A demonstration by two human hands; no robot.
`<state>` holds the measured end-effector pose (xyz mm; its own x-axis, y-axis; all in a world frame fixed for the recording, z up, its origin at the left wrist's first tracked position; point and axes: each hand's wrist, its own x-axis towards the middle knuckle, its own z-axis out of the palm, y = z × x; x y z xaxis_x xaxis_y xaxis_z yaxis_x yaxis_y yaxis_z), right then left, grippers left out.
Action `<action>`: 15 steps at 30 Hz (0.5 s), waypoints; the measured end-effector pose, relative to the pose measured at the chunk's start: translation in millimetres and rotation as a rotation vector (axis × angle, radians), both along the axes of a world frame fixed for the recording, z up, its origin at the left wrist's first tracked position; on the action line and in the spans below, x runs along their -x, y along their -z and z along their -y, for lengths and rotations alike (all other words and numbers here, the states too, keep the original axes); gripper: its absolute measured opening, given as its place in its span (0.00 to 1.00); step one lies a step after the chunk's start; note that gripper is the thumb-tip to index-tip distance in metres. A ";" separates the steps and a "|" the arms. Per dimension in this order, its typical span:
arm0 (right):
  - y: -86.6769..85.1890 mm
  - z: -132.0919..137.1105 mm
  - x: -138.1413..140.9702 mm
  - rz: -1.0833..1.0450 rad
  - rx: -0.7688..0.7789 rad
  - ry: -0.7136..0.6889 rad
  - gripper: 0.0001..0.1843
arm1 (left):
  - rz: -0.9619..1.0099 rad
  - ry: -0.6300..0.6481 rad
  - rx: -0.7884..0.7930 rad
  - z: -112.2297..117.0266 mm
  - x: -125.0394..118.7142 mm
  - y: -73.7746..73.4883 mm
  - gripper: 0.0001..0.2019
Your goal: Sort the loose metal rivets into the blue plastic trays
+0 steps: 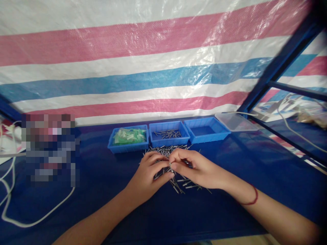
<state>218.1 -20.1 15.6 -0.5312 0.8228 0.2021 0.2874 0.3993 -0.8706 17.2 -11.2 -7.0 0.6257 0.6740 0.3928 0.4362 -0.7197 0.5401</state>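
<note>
Nearest cam: R forearm [278, 211], red cord [252, 198] at wrist; L forearm [102, 214] opp. side. I note R hand [196, 168] w/ thumb & index tips closed together on a small grey bit [171, 165]; too small to ID from here. L hand [150, 172] loosely curled, thumb & index tips by same spot; can't tell if it has hold of anything. Pins [176, 188] lie loose in a pile on blue table [102, 194], under & around both hands, just in front of bins. I log three blue bins in a row: L bin [129, 147] w/ green & whitish pcs, mid. bin [170, 140] w/ more pins, R bin [212, 136] next to it. Clear lid [236, 123] beside R bin. White cable [38, 223] far L. Striped sheet [153, 44] hangs behind.
</note>
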 end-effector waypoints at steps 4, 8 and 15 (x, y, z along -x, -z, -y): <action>9.9 3.1 11.1 -0.097 0.006 0.071 0.09 | 0.104 0.013 0.034 0.4 -1.1 -1.6 0.06; 10.8 3.5 13.2 -0.073 -0.092 0.139 0.08 | 0.143 -0.003 0.034 -0.3 -1.3 -1.6 0.03; 7.9 6.0 15.1 -0.041 -0.143 0.169 0.08 | 0.129 -0.038 0.012 -1.1 -1.7 0.8 0.02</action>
<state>203.1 -26.2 7.6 -0.3769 0.8608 0.3420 0.3262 0.4689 -0.8208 18.8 -10.2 -7.9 0.5447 0.7011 0.4602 0.3893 -0.6975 0.6017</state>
